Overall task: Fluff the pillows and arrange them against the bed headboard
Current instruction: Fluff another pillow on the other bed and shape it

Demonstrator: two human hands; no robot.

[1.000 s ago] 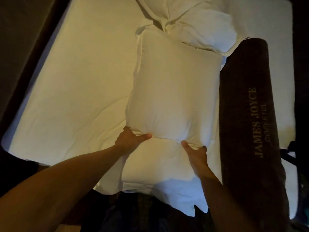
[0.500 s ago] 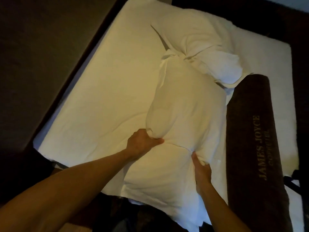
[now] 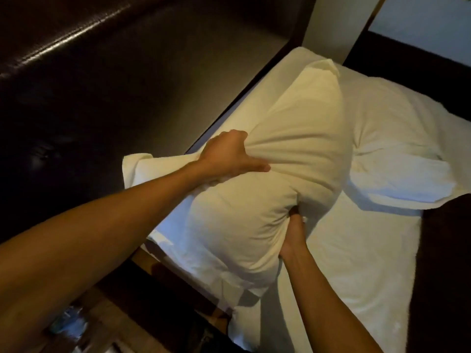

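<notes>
A plump white pillow [image 3: 288, 159] is lifted off the bed and held lengthwise in front of me. My left hand [image 3: 229, 156] is shut on a bunch of its cover on the left side. My right hand [image 3: 293, 235] grips the pillow from below on the right, fingers buried in the fabric. A second white pillow [image 3: 397, 159] lies on the mattress behind and to the right. The dark padded headboard [image 3: 107, 80] runs along the left of the bed.
The white sheet [image 3: 356, 276] covers the mattress under the pillows. A dark bed runner [image 3: 451, 250] lies at the right edge. A pale wall strip [image 3: 331, 26] stands beyond the bed. Brown floor and some clutter [image 3: 76, 324] show at lower left.
Both hands have lifted the pillow off the sheet and swung it left, toward the headboard. My left hand now grips higher on its side. The view has turned left; the runner is mostly out of frame.
</notes>
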